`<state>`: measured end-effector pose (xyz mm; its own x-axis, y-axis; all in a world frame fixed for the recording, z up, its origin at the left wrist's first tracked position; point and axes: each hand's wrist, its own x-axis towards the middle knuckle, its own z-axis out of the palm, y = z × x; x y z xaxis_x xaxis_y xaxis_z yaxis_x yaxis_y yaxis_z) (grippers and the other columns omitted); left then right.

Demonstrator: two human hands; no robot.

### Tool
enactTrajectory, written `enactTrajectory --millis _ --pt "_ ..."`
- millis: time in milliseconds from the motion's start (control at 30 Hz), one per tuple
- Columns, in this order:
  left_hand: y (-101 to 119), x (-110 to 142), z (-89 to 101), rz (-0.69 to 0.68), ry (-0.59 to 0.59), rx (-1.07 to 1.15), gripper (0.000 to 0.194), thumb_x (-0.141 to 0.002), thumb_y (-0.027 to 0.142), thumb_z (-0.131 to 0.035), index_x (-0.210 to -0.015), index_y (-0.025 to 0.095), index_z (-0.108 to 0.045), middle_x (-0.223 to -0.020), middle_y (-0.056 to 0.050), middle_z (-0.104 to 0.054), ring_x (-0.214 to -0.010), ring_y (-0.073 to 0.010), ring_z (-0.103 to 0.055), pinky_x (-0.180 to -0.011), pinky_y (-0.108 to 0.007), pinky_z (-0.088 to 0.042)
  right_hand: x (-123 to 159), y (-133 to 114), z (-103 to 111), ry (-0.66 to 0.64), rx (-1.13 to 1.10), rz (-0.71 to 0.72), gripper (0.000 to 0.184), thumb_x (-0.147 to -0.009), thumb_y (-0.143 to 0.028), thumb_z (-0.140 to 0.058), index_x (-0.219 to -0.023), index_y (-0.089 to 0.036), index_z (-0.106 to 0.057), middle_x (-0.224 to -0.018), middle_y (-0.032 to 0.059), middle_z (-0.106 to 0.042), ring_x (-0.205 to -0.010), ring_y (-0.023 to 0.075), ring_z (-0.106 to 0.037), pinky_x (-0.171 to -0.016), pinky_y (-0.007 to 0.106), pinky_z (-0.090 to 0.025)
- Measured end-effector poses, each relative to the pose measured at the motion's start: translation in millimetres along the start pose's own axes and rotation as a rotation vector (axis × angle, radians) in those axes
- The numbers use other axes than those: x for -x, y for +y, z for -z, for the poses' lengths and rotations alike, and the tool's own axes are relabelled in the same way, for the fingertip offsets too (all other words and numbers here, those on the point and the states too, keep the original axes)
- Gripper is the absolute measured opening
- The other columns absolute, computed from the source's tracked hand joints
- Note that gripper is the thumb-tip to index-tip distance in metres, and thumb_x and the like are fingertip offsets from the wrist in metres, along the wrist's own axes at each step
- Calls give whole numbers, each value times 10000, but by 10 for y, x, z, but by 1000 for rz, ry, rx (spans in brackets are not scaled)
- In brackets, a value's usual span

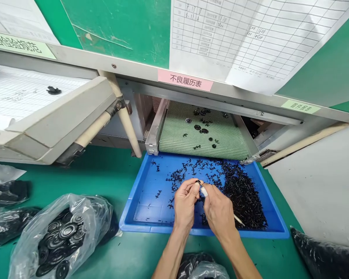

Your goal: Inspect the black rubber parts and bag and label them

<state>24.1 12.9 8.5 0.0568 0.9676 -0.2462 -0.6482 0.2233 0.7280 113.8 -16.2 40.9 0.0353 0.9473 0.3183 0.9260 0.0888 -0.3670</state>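
My left hand [186, 202] and my right hand [218, 209] meet above a blue plastic tray [151, 228]. Pinched in my left fingertips is a small black part [198, 183]. My right hand grips a thin pale stick [239, 220] with a white tip [204, 191], and that tip sits close to the black part. Below my hands, many small black pin-like parts [244, 201] lie heaped at the tray's right side, with more scattered across its blue floor. My hands hide part of the heap.
A green mesh conveyor belt [174, 135] carrying black parts ends at the tray's back edge. Plastic bags of round black parts [61, 236] lie on the green bench at left. A grey chute [55, 120] juts out at upper left. Another black bag [322, 257] sits at lower right.
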Motion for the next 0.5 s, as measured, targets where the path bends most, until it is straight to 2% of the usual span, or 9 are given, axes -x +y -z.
enactTrajectory --millis 100,167,267,333,400,500 --pt "8 -4 3 -41 60 -6 309 -692 344 -768 -902 140 -670 -772 -42 -686 -505 -49 -418 -469 -179 -322 -48 145 -17 -46 -234 -182 275 -862 -140 -363 -750 -185 -610 -552 -21 -563 -469 120 -497 -462 209 -339" --pt "15 -19 4 -39 111 -1 326 -693 350 -765 -919 145 -652 -829 -56 -695 -507 -44 -425 -460 -169 -323 -104 282 -2 0 -243 -250 286 -862 -156 -358 -761 -183 -624 -544 -22 -568 -456 125 -494 -461 215 -347" --pt "21 -65 12 131 145 96 319 -634 292 -793 -857 135 -626 -859 -75 -693 -518 -42 -457 -434 -147 -317 -284 477 70 102 -178 -157 285 -865 -189 -393 -959 -170 -661 -783 42 -660 -657 164 -589 -612 258 -448" --pt "19 -99 25 247 152 196 276 -593 208 -786 -779 130 -597 -848 -89 -693 -518 -43 -469 -408 -134 -295 -497 575 135 186 -144 -92 320 -858 -191 -414 -1077 -159 -646 -921 78 -652 -794 190 -598 -730 302 -470" --pt "13 -126 45 280 146 274 243 -575 137 -753 -743 134 -578 -832 -87 -692 -524 -44 -476 -399 -127 -286 -764 648 196 225 -106 -55 370 -848 -166 -410 -1149 -151 -626 -936 85 -633 -822 198 -584 -772 323 -466" --pt "6 -151 69 273 122 327 243 -568 98 -733 -772 131 -604 -791 -60 -674 -550 -53 -493 -418 -128 -320 -1129 714 265 168 -65 7 399 -832 -131 -411 -1170 -138 -623 -946 89 -620 -838 205 -572 -787 327 -450"
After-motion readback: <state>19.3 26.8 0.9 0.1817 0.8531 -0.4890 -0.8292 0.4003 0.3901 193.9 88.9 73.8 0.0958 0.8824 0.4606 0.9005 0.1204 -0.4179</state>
